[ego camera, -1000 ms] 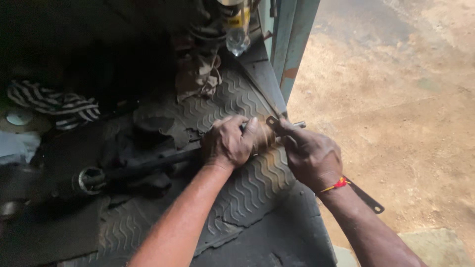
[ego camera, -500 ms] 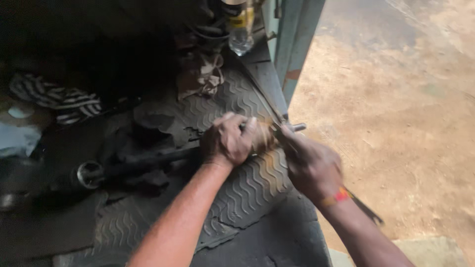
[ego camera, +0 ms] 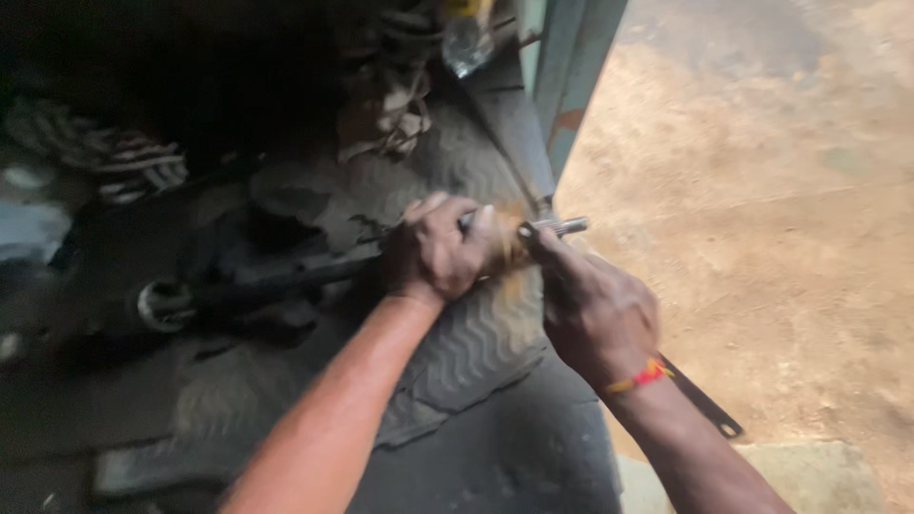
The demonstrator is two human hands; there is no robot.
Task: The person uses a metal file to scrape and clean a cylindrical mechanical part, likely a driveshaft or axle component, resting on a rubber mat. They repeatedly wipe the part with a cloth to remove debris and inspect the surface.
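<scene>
Right, L hand (ego camera: 440, 255) is wrapped tight round a long dark metal shaft (ego camera: 286, 278), fingers closed on it near its bright tip (ego camera: 562, 227). R hand (ego camera: 595, 309) sits just at 4 o'clock of that tip, fingers curled in toward the shaft end; blur's heavy, so can't tell if they actually clamp it or only press on it. Red-and-yellow wrist thread (ego camera: 640, 375) shows on the R wrist.

Shaft lies across a ribbed rubber mat (ego camera: 466, 343) on a vehicle floor, running from a ring-shaped end (ego camera: 164, 305) at 9 o'clock to the tip at 3 o'clock, right by the door sill.

Risks, as I read it: tip overhangs the floor edge, so if the L grip slackens the shaft could roll or slide out toward the dirt ground (ego camera: 762, 219). Greasy-looking metal plus a twisting force = slip, knuckles could hit the blue-grey door post (ego camera: 571, 76) at 12 o'clock. The mat is torn and lifted near 6 o'clock, might bunch under the forearm.

Room: open ground from 1 to 5 o'clock, plenty of swing there. Tight at 12, post close to the tip. A flat dark bar (ego camera: 703, 400) lies under the R wrist at 5 o'clock, may snag. Clutter, striped cloth (ego camera: 114, 157) and rope-like tangle (ego camera: 390, 105), well apart at 10–11 o'clock.
</scene>
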